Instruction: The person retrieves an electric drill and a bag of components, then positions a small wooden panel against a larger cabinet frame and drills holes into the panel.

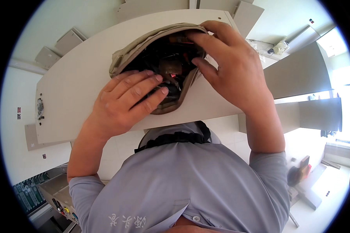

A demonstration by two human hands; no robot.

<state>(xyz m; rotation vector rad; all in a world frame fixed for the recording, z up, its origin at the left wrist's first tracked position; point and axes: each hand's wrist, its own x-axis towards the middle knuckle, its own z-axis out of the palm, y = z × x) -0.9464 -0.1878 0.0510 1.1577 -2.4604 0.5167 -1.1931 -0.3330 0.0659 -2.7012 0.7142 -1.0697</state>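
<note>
A khaki canvas tool bag [124, 50] lies on the pale board in front of me, its mouth gaping toward me. Inside its dark interior several mixed items show, among them a brownish roll-like piece [170, 67] and a small red bit; most are too dark to name. My left hand [122, 101] rests over the bag's near left rim, its fingers stretched out and the tips inside the mouth. At the right end of the bag is my right hand [231, 62], thumb and index finger spread apart and reaching over the rim. Nothing shows between them; its other fingertips are partly hidden.
The bag sits on a long pale board [74, 89] with a curved-looking far edge. Grey panels [299, 72] stand at the right. An open tool case [58, 194] is at the lower left. A clear plastic bag [280, 46] lies on the floor at the far right.
</note>
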